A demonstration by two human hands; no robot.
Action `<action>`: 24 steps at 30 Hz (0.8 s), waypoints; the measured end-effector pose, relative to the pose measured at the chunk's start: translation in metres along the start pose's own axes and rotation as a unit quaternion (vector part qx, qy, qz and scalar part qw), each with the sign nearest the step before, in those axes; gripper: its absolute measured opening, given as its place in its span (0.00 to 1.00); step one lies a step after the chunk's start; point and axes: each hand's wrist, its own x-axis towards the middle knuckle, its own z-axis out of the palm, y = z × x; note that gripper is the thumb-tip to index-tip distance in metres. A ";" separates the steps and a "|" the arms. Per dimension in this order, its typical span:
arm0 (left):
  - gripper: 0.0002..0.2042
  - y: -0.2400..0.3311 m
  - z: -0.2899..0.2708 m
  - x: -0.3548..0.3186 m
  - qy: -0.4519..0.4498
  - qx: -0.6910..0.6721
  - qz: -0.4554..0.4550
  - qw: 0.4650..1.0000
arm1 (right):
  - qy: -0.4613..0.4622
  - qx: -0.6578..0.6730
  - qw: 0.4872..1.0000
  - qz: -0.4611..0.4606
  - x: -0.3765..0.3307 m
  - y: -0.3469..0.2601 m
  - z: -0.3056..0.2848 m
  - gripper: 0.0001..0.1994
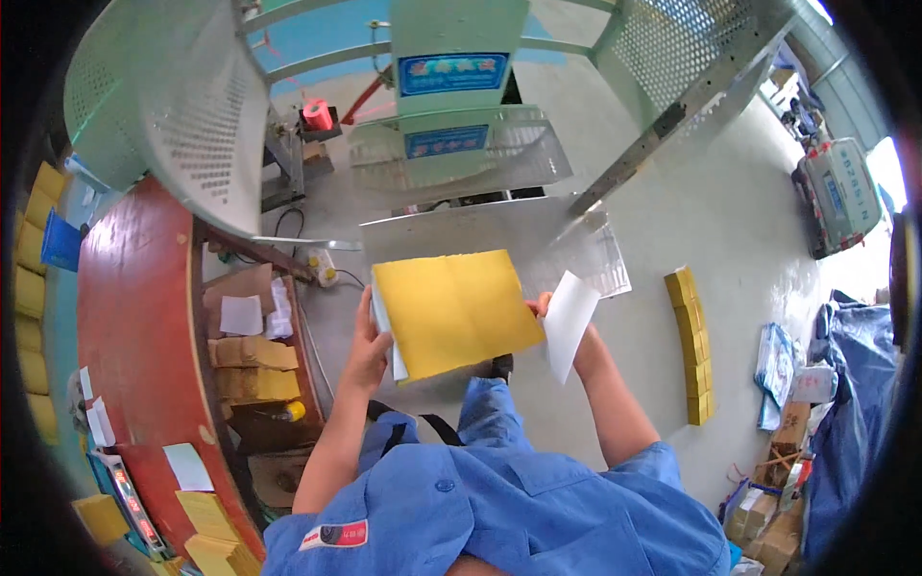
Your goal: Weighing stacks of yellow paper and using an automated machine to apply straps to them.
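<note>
A block of yellow paper (456,312) is held up in front of me, a pale layer showing along its left edge. My left hand (365,353) is closed on that left edge, its thumb against the pale side. By the block's right edge, my right hand (545,304) holds a loose white sheet (570,326), which hides most of its fingers. Whether the right fingers also touch the yellow paper I cannot tell. Just beyond the block lies the flat metal plate (461,230) of a pale green machine (456,24).
A red-topped table (134,317) runs along my left, with yellow paper stacks (206,518) near its front. Yellow bundles (690,346) form a row on the floor to the right. Perforated metal guards (206,125) flank the machine. A blue tarp (845,384) and boxes lie far right.
</note>
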 end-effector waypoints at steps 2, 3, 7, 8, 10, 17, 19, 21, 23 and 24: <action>0.46 -0.029 0.029 0.034 -0.005 0.009 -0.011 1.000 | -0.020 -0.013 0.999 -0.023 0.009 -0.016 -0.057 0.12; 0.47 -0.041 0.044 0.043 -0.011 0.000 0.012 1.000 | -0.004 -0.032 0.999 -0.010 0.006 -0.030 -0.064 0.12; 0.47 -0.069 0.068 0.071 -0.011 0.001 0.024 1.000 | -0.047 0.029 0.998 0.038 0.033 -0.042 -0.139 0.10; 0.46 -0.072 0.075 0.075 -0.008 0.003 0.040 0.999 | -0.066 0.061 0.995 0.052 0.036 -0.045 -0.150 0.10; 0.42 -0.073 0.083 0.081 -0.006 0.037 0.050 0.998 | -0.041 0.102 0.991 0.078 0.044 -0.047 -0.165 0.09; 0.30 -0.060 0.075 0.081 0.024 0.259 0.031 0.965 | 0.066 0.002 0.977 0.203 0.076 -0.065 -0.156 0.16; 0.31 -0.050 0.077 0.078 0.031 0.265 -0.016 0.964 | 0.076 -0.046 0.975 0.201 0.082 -0.050 -0.171 0.17; 0.31 -0.047 0.078 0.076 0.040 0.270 -0.059 0.960 | 0.085 -0.097 0.972 0.198 0.086 -0.053 -0.165 0.19; 0.30 -0.047 0.083 0.072 0.057 0.245 -0.074 0.965 | 0.143 -0.303 0.936 0.110 0.082 -0.054 -0.155 0.21; 0.30 -0.047 0.088 0.069 0.052 0.246 -0.078 0.965 | 0.149 -0.301 0.935 0.111 0.080 -0.051 -0.154 0.21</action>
